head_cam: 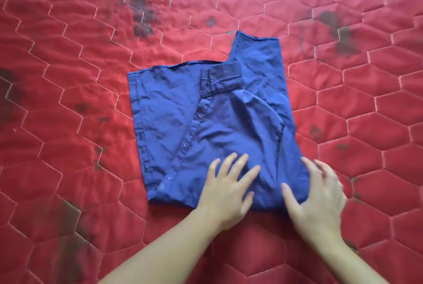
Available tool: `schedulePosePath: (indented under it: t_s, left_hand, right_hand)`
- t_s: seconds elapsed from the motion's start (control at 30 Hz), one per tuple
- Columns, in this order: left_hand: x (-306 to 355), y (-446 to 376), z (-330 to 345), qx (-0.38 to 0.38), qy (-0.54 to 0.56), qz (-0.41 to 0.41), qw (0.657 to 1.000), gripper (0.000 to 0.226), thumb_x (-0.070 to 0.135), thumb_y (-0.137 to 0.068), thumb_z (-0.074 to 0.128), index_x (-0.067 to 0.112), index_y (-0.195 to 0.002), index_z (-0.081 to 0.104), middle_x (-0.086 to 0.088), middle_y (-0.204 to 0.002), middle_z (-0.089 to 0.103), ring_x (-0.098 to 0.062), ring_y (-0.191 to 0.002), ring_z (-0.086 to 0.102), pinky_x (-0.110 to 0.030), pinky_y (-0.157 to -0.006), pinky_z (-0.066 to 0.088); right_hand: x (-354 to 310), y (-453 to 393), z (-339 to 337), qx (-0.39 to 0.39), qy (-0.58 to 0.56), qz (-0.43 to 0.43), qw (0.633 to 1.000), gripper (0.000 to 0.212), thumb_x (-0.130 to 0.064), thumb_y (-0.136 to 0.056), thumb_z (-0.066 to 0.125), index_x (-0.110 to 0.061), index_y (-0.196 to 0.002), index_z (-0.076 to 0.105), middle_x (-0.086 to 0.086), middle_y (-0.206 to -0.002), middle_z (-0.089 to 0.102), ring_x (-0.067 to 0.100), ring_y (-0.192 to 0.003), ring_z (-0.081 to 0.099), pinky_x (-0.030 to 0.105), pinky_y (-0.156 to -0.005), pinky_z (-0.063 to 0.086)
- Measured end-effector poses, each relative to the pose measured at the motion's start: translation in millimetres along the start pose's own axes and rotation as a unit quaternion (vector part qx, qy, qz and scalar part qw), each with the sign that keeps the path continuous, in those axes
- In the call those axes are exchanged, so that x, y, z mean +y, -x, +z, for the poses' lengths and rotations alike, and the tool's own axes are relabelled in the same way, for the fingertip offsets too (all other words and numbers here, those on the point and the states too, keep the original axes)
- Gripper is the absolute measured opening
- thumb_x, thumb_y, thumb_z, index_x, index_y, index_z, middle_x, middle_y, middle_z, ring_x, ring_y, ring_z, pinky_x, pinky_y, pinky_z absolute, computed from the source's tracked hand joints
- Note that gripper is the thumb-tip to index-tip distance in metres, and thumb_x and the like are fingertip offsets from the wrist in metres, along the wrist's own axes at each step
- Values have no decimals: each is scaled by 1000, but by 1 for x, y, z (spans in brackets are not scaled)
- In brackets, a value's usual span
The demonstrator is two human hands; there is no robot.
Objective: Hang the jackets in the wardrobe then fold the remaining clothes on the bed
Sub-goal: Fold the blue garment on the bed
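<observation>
A dark blue button-up shirt [183,128] lies partly folded on the red quilted bed cover [68,55], with one cuffed sleeve laid across it and another part sticking out toward the far side. My left hand [226,190] lies flat on the shirt's near edge, fingers straight and spread. My right hand [318,194] is over the shirt's near right corner, fingers spread and blurred; whether it touches the cloth is unclear.
The red cover with its stitched hexagon pattern fills the whole view. Dark stains mark it at the far middle [142,16], the far right [338,32] and the near left [66,219]. No other clothes or wardrobe are in view.
</observation>
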State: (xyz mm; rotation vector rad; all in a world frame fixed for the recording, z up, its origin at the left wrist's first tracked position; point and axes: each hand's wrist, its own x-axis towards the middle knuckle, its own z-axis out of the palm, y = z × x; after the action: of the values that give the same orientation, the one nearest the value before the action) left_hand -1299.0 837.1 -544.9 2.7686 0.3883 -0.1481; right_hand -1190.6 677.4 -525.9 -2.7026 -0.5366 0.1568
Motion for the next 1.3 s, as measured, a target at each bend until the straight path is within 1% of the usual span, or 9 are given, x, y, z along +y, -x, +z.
schedulePosePath:
  t_s: [0.1, 0.3, 0.43, 0.57, 0.67, 0.8, 0.87, 1.07, 1.3]
  left_hand:
    - [32, -3, 5, -55, 14, -7, 998, 64, 52, -80, 55, 31, -140, 49, -3, -151, 43, -27, -134, 42, -45, -106, 35]
    - [55, -12, 12, -132, 29, -70, 988, 95, 47, -78, 62, 30, -154, 8, -4, -163, 10, -25, -147, 9, -44, -117, 12]
    - [63, -21, 7, -43, 74, -109, 990, 74, 33, -71, 72, 25, -141, 50, 1, -137, 58, -26, -124, 55, -38, -98, 46]
    - [59, -27, 3, 16, 225, -157, 962, 36, 17, -83, 55, 26, -115, 66, 0, -109, 71, -30, -114, 59, -37, -90, 47]
    - [47, -32, -11, 50, 504, -309, 805, 17, 16, -94, 51, 19, -96, 67, 0, -90, 73, -17, -83, 64, -31, -76, 51]
    - [21, -30, -21, 105, 820, -409, 388, 21, 9, -101, 48, 2, -100, 67, -16, -89, 75, -23, -74, 73, -32, -60, 59]
    - [6, -20, -18, 93, 842, -418, 327, 21, -1, -98, 45, -3, -103, 66, -23, -95, 73, -30, -77, 73, -38, -67, 61]
    - [-20, 9, -15, 28, 647, -450, 615, 14, 5, -70, 64, 16, -78, 68, 3, -66, 69, -12, -62, 61, -26, -59, 49]
    - [-14, -11, -31, -121, 269, -304, 906, 52, 39, -68, 67, 27, -115, 49, -4, -106, 68, -30, -104, 64, -36, -80, 50]
  right_hand:
    - [18, 13, -8, -42, -90, 224, 970, 68, -37, -78, 75, -20, -137, 46, 13, -130, 47, 32, -119, 46, 50, -101, 37]
    - [8, 6, 3, -131, -312, 230, 913, 7, -20, -87, 69, -18, -94, 68, 0, -92, 73, 10, -81, 64, 28, -75, 51]
    - [-8, 0, 9, -142, -383, 182, 895, 36, -11, -90, 64, -22, -57, 55, -13, -54, 54, 2, -54, 44, 21, -54, 40]
    - [-5, -4, 12, -105, -437, 248, 858, 11, -34, -93, 61, -25, -87, 66, -13, -86, 68, 11, -84, 63, 24, -74, 47]
    - [-14, -13, 16, -179, -468, 336, 797, 28, -53, -92, 51, -28, -100, 60, -2, -104, 66, 20, -93, 66, 40, -80, 51]
    - [-48, -35, 26, -222, -459, 314, 801, 39, -64, -85, 52, -30, -102, 61, -2, -98, 73, 19, -86, 71, 35, -68, 55]
    - [-68, -52, 34, -225, -453, 301, 808, 48, -64, -83, 56, -24, -108, 63, 2, -99, 74, 21, -89, 72, 38, -69, 58]
    - [-112, -94, 63, -169, -302, 219, 912, 48, -40, -74, 76, -15, -111, 59, 3, -108, 68, 21, -96, 65, 37, -88, 51]
    - [-120, -117, 71, -74, -111, 217, 967, 92, -66, -72, 68, -12, -141, 38, 18, -138, 39, 36, -131, 37, 45, -107, 31]
